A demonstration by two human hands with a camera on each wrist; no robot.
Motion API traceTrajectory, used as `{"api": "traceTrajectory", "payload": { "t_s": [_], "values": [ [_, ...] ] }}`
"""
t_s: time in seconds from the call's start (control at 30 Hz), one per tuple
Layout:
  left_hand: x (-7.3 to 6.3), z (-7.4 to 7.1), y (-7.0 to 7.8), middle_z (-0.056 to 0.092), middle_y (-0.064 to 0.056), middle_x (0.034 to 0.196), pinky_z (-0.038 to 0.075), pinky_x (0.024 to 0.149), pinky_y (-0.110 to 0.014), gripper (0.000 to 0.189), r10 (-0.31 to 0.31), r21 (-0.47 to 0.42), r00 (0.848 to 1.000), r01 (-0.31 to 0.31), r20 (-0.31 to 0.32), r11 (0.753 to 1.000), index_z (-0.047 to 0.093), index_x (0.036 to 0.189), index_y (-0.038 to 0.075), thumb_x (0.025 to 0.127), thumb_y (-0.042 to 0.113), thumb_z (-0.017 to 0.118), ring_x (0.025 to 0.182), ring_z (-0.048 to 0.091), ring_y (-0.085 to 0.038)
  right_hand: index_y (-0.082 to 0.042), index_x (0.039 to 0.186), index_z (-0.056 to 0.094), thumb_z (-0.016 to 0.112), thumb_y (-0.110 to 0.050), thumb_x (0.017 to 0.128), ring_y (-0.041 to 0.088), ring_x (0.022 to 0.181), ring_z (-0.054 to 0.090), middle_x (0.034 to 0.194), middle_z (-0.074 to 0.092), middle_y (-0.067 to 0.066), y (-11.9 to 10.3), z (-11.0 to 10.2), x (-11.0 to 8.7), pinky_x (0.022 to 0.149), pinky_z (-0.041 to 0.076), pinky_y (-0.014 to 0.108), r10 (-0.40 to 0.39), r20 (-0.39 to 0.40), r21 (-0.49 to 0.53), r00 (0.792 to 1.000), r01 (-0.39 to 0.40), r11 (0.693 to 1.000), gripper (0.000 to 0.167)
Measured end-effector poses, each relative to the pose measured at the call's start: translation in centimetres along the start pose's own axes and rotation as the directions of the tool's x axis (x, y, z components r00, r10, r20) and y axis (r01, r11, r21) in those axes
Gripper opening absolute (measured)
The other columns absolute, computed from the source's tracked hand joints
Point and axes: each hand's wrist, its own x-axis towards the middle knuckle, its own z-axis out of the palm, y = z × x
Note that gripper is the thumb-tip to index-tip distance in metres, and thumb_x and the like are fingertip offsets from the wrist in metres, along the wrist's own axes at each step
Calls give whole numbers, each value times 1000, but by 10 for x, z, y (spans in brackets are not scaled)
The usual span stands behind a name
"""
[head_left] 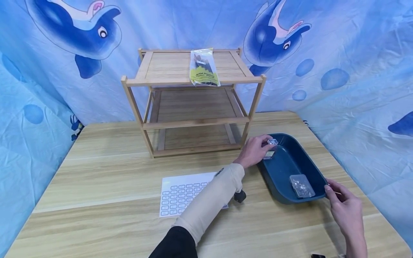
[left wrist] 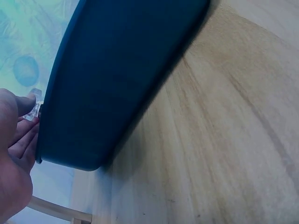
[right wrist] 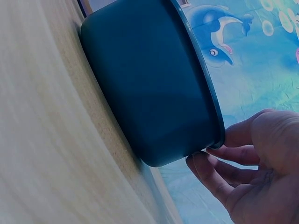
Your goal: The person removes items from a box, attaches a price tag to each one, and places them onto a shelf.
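A person stands over a bin (head_left: 284,165).
Left hand (head_left: 255,150) pinches a clear container (head_left: 273,142) at its far end; right hand (head_left: 347,208) pinches its near corner, by a boxed set (head_left: 302,186).

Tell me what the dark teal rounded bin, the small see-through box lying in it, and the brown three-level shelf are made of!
Dark teal bin: probably hard plastic, smooth, slightly glossy, with a moulded rim. Small see-through box: likely plastic, since its contents show through, though glass is possible. Brown three-level shelf: looks like smooth wood or bamboo, with grain lines.
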Motion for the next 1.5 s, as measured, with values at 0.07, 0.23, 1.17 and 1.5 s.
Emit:
{"api": "traceTrajectory", "payload": {
  "t_s": [0.07, 0.23, 1.17, 1.5],
  "values": [
    [-1, 0, 0, 72, -1, 120, 52, 89, -18, 32, -6, -8, 1000, 6, -3, 1000, 68, 133, 13, 105, 27, 64, 97, 64, -7, 13, 127, 65, 64, -9, 102, -13, 75, 61, 88, 61, -33, 0, 0, 0, 56, 47, 11, 2, 0, 0, 1000, -2, 1000, 33],
    [-2, -1, 1, 73, -2, 119, 52, 89, -17, 31, -29, -105, 999, 27, -18, 994, 69, 133, 11, 104, 24, 65, 96, 64, -6, 12, 128, 64, 64, -10, 103, -13, 75, 61, 87, 61, -33, -1, 0, 0, 57, 47, 11, 11, -2, -11, 1000, -11, 1000, 34],
    [-25, -36, 40, 75, -3, 116, 54, 74, -15, 32, 30, -289, 999, -32, -14, 957, 72, 131, 10, 101, 21, 70, 89, 64, -2, 11, 131, 64, 63, -14, 104, -13, 76, 61, 88, 60, -33, -1, 0, 0, 56, 46, 12, 16, 22, -10, 1000, -15, 1000, 37],
    [-41, -55, 40, 75, -7, 116, 55, 74, -17, 30, 46, -308, 999, -46, -6, 950, 73, 128, 7, 100, 17, 72, 88, 65, -3, 9, 133, 63, 61, -15, 104, -14, 77, 60, 88, 59, -34, -1, -3, -1, 56, 46, 13, 41, 37, -15, 998, -41, 999, 37]
  ]
}}
